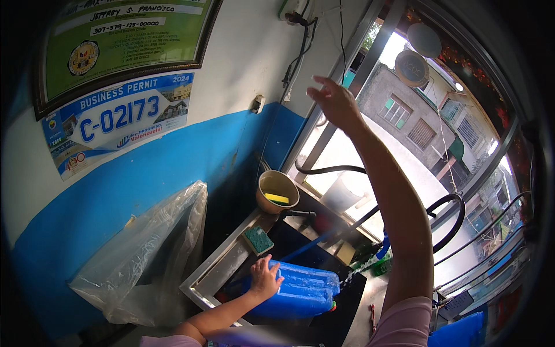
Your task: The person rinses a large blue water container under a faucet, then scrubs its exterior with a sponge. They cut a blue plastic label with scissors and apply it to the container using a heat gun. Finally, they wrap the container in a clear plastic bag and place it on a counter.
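Metal-rimmed sink (222,258): blue container (305,294) beneath left hand (266,280), extending rightward.

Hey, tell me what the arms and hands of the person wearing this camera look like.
The left hand and right hand are ungloved, and the forearms are uncovered. The right sleeve is pale pink, short and plain where it shows; only a bit of the matching left sleeve is visible.

jug (303,291) in sink (222,266); sponge (258,239) bhd jug; bowl (269,211) bhd sponge; bag (141,260) L of sink
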{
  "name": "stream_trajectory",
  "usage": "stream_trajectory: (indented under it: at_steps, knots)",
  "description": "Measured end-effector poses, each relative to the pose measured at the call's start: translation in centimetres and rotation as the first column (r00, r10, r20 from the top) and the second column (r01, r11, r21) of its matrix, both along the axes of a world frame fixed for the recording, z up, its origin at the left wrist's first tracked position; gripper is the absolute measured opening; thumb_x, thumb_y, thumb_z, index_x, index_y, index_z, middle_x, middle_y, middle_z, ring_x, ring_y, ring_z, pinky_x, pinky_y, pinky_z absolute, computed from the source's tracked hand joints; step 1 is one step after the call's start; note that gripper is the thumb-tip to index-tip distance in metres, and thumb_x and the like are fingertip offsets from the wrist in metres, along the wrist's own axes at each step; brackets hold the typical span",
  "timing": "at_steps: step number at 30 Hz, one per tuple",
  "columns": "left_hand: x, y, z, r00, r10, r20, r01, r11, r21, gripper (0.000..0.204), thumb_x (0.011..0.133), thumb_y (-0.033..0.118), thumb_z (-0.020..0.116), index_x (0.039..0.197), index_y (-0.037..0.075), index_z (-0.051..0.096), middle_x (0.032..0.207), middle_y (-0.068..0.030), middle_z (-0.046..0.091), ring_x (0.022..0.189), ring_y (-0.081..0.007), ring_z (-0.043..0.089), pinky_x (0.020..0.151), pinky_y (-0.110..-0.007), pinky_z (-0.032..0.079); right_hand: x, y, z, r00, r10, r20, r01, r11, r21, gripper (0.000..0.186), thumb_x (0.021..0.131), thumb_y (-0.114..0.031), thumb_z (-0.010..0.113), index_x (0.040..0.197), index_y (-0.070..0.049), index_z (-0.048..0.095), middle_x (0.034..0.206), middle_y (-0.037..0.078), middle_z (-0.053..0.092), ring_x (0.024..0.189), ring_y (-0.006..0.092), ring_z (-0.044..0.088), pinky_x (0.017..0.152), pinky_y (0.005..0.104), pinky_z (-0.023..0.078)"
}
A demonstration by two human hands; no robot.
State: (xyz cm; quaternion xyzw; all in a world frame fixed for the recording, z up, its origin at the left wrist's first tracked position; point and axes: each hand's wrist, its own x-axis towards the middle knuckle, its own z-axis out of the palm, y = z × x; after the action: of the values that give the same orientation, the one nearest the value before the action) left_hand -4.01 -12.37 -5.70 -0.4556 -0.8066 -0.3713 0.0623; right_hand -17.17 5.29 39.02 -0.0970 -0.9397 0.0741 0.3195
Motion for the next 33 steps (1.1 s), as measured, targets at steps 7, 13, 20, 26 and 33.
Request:
stream_trajectory:
  at_steps: [7,13,20,26,33]
  knots:
    - [-0.8,-0.6,1.3,0.978,-0.190,0.088,0.184,0.980,0.072,0.032,0.076,0.022,0.074,0.104,0.007,0.072,0.112,-0.0119,0.060,0.110,-0.0291,0.051,0.093,-0.045,0.040,-16.4,4.3,8.8,0.803,-0.135,-0.581,-0.156,0.892,-0.424,0.080,0.084,-0.047,0.068,0.146,-0.012,0.032,0.104,0.009,0.067,0.099,0.0199,0.061,0.080,0.0438,0.051]
    - [-1.0,-0.5,0.9,0.973,-0.194,0.128,0.183,0.978,0.097,0.031,0.076,0.022,0.074,0.104,0.008,0.073,0.113,-0.0111,0.059,0.110,-0.0292,0.050,0.094,-0.045,0.040,-17.7,3.4,9.7,0.694,-0.250,-0.676,0.206,0.968,-0.147,0.036,0.079,-0.039,0.074,0.088,-0.005,0.070,0.085,0.016,0.070,0.083,0.0372,0.067,0.075,0.0479,0.052]
    - [-1.1,-0.4,1.0,0.974,-0.193,0.118,0.179,0.976,0.121,0.033,0.073,0.022,0.074,0.103,0.008,0.071,0.113,-0.0094,0.059,0.110,-0.0278,0.050,0.092,-0.044,0.040,-18.1,0.9,9.2,0.742,-0.207,-0.638,0.164,0.978,-0.126,0.038,0.080,-0.043,0.072,0.094,-0.008,0.072,0.086,0.013,0.071,0.091,0.0339,0.067,0.082,0.0451,0.051]
    - [-1.3,0.0,1.0,0.975,-0.192,0.115,0.177,0.975,0.134,0.034,0.072,0.019,0.075,0.103,0.005,0.071,0.113,-0.0114,0.058,0.112,-0.0302,0.048,0.097,-0.045,0.038,-6.0,-0.2,2.0,0.972,0.008,-0.235,0.070,0.944,0.324,0.080,0.087,-0.064,0.053,0.149,-0.018,0.030,0.131,0.036,0.041,0.122,0.0485,0.048,0.100,0.0517,0.043]
    - [-1.4,0.4,0.8,0.975,-0.158,0.155,0.149,0.986,0.072,0.033,0.073,0.020,0.076,0.103,0.007,0.072,0.123,-0.0170,0.052,0.121,-0.0343,0.043,0.101,-0.048,0.035,21.7,-2.4,-10.6,0.827,-0.554,0.094,0.469,0.773,0.427,0.052,0.080,-0.029,0.075,0.128,-0.013,0.061,0.130,0.023,0.047,0.119,0.0364,0.051,0.100,0.0526,0.040]
